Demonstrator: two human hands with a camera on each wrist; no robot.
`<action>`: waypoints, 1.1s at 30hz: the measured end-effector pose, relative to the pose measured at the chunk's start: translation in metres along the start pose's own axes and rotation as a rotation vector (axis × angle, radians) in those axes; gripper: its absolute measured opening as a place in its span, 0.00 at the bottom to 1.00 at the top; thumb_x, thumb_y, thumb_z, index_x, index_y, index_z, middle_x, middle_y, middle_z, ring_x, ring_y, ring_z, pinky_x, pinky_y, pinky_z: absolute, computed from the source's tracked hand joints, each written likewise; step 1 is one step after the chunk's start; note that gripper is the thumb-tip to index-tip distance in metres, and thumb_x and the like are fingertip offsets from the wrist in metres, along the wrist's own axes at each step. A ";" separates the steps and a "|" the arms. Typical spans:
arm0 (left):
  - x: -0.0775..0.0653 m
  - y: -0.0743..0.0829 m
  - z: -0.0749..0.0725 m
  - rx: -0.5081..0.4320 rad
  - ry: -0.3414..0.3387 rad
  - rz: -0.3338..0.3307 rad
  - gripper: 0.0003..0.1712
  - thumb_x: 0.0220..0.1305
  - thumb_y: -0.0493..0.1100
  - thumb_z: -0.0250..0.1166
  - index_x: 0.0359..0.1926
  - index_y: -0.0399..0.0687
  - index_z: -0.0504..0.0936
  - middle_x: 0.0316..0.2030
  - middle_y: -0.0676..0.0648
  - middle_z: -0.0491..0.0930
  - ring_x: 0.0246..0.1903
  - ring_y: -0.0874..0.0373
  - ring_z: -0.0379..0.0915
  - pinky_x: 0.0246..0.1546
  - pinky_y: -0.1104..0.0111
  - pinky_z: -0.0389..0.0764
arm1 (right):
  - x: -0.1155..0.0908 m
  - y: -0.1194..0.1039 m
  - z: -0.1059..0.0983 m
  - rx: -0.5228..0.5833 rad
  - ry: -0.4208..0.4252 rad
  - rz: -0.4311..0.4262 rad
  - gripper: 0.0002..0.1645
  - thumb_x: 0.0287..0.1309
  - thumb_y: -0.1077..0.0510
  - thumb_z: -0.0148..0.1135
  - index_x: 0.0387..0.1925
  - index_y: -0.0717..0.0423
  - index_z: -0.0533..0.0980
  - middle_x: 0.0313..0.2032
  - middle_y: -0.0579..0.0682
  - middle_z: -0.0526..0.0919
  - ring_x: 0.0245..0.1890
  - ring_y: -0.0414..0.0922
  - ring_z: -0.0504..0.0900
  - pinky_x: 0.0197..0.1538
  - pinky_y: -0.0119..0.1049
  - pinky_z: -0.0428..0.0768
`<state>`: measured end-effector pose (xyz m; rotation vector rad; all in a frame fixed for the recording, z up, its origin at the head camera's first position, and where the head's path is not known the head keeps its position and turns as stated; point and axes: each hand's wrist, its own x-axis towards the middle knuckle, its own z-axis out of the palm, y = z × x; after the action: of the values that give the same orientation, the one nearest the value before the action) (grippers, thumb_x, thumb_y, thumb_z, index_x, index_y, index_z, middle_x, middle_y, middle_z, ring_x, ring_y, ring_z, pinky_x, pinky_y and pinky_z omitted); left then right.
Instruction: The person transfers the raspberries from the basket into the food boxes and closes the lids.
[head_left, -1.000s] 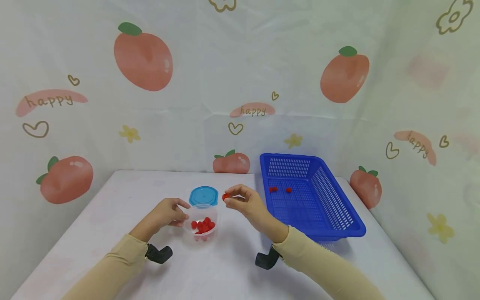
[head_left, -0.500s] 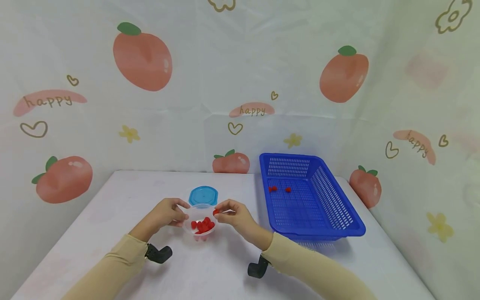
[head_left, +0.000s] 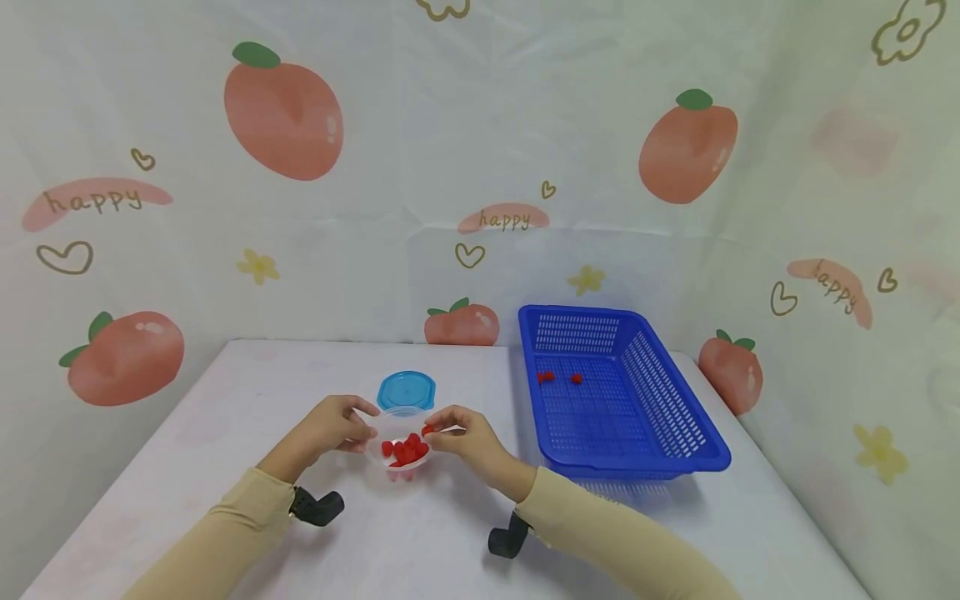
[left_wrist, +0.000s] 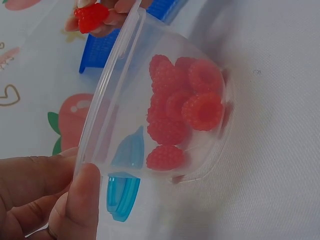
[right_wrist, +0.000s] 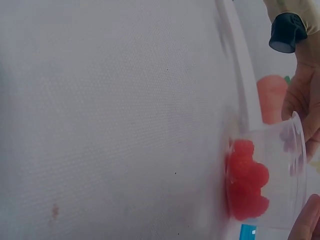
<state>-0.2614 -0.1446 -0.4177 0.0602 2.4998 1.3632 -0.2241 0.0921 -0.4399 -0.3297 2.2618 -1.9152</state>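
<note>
A clear plastic tub (left_wrist: 125, 70) stands on the table with several red raspberries (left_wrist: 167, 105) inside. My left hand (head_left: 333, 429) grips its rim on the left side, thumb and fingers on the wall in the left wrist view. Over the tub's right rim, my right hand (head_left: 468, 442) pinches one raspberry (left_wrist: 91, 18) between thumb and fingers. In the right wrist view only part of the right hand's fingers (right_wrist: 306, 222) shows at the lower right, and its raspberry is out of sight there.
A blue lid (head_left: 406, 390) lies on the table just behind the tub. To the right stands a large blue plastic basket (head_left: 637, 462) with a few raspberries (head_left: 577, 378) at its left side. A printed cloth backdrop (head_left: 375, 275) rises behind the table.
My right hand has moved left and down with its raspberry, from between the tub and the basket to the tub's right rim. The left hand has stayed on the tub.
</note>
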 end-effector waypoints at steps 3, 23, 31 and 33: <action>0.000 0.000 0.000 0.002 -0.001 0.003 0.23 0.59 0.36 0.68 0.54 0.34 0.75 0.28 0.43 0.78 0.22 0.56 0.76 0.30 0.69 0.84 | 0.001 -0.001 0.000 -0.014 -0.002 0.011 0.15 0.57 0.60 0.66 0.46 0.61 0.78 0.43 0.52 0.82 0.40 0.42 0.81 0.49 0.36 0.83; -0.003 0.001 -0.001 0.000 -0.010 0.015 0.24 0.59 0.37 0.68 0.55 0.33 0.74 0.29 0.42 0.79 0.22 0.56 0.77 0.30 0.68 0.85 | 0.001 -0.005 -0.003 -0.021 -0.037 0.015 0.19 0.57 0.66 0.63 0.51 0.69 0.75 0.45 0.61 0.81 0.39 0.41 0.79 0.49 0.37 0.83; -0.005 0.003 -0.002 0.004 -0.012 0.019 0.24 0.59 0.37 0.68 0.56 0.32 0.74 0.29 0.43 0.79 0.22 0.56 0.77 0.30 0.68 0.85 | 0.001 -0.004 -0.003 -0.026 -0.038 0.016 0.19 0.57 0.65 0.63 0.51 0.66 0.76 0.44 0.56 0.82 0.40 0.41 0.79 0.50 0.38 0.83; -0.005 0.003 -0.002 0.003 -0.013 0.018 0.24 0.59 0.37 0.68 0.56 0.32 0.74 0.29 0.43 0.79 0.22 0.56 0.77 0.30 0.68 0.85 | 0.001 -0.003 -0.003 -0.026 -0.039 0.012 0.19 0.57 0.65 0.64 0.51 0.66 0.76 0.44 0.56 0.82 0.40 0.41 0.79 0.50 0.38 0.83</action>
<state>-0.2574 -0.1450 -0.4128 0.0926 2.4965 1.3621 -0.2258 0.0946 -0.4362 -0.3522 2.2609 -1.8584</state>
